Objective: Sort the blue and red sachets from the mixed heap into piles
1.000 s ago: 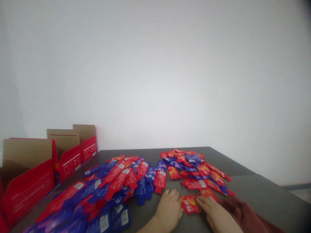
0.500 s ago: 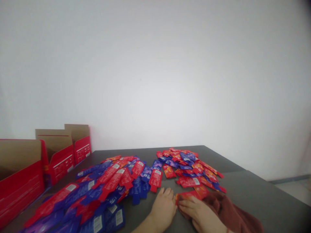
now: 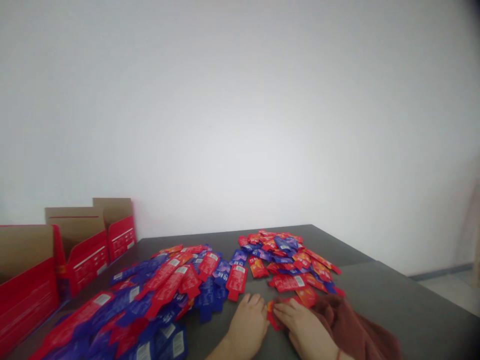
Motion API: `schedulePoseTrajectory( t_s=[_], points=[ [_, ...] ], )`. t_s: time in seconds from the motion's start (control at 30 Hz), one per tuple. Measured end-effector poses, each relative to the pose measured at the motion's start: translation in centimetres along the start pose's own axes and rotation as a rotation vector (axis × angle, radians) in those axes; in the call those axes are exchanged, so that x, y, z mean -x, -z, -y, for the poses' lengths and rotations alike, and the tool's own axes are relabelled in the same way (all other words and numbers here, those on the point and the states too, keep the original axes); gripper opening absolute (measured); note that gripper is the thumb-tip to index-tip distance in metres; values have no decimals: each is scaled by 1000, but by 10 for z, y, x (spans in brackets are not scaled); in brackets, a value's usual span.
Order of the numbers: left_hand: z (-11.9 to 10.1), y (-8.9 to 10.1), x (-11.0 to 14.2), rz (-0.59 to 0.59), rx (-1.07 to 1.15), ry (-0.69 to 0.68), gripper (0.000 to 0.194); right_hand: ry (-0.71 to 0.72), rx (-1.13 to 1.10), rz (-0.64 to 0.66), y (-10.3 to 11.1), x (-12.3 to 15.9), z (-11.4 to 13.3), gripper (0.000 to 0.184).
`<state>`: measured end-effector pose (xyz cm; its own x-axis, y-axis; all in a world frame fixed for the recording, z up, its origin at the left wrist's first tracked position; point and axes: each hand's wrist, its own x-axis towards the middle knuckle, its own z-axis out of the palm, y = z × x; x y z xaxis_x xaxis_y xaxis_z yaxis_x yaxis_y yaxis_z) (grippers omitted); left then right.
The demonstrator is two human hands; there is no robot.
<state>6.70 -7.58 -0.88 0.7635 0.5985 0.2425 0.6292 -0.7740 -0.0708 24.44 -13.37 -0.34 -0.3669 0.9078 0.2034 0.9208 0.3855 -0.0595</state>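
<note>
My left hand [image 3: 247,322] rests on the dark table with its fingers curled together, at the left end of a red-and-orange sachet [image 3: 270,316]. Its thumb side touches that end; the fingertips' grip is partly hidden. Over the same sachet lies my right hand [image 3: 305,327], fingers bent and closed on a brown cloth [image 3: 347,322] that bunches out to the right. Most of the sachet is covered by this hand. Just beyond the hands are a red sachet [image 3: 237,280] with a barcode and an orange sachet [image 3: 307,296].
At left spreads a large pile of blue and red sachets [image 3: 165,285]. A smaller mixed pile [image 3: 287,252] lies further back on the table [image 3: 375,290]. Several open red cardboard boxes [image 3: 86,257] stand along the left side, before a white wall [image 3: 240,125].
My right hand has slid over the sachet, covering more of its upper side. The left hand stays at its left end. The whole view has shifted slightly.
</note>
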Motion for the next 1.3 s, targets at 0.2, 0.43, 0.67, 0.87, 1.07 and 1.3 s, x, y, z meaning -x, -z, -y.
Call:
schedulePoseTrajectory(
  t_s=[0.2,0.43,0.67,0.87,1.07,1.3],
  points=[
    [3,-3,-4,46,2,-17,31,-93,22,9,1,31,-24,71],
    [3,5,-4,116,58,26,29,-180,98,-152,-22,-2,-28,56],
    [21,-22,10,-14,243,74,60,166,-292,-42,6,-5,10,56],
    [1,-40,-16,112,292,-25,67,-15,-510,-217,12,5,-14,37],
    [-3,9,-18,234,80,64,65,-178,-369,-233,1,4,-47,34],
    [77,77,-8,109,-324,421,57,-134,-337,-164,-2,4,-40,32]
  ],
)
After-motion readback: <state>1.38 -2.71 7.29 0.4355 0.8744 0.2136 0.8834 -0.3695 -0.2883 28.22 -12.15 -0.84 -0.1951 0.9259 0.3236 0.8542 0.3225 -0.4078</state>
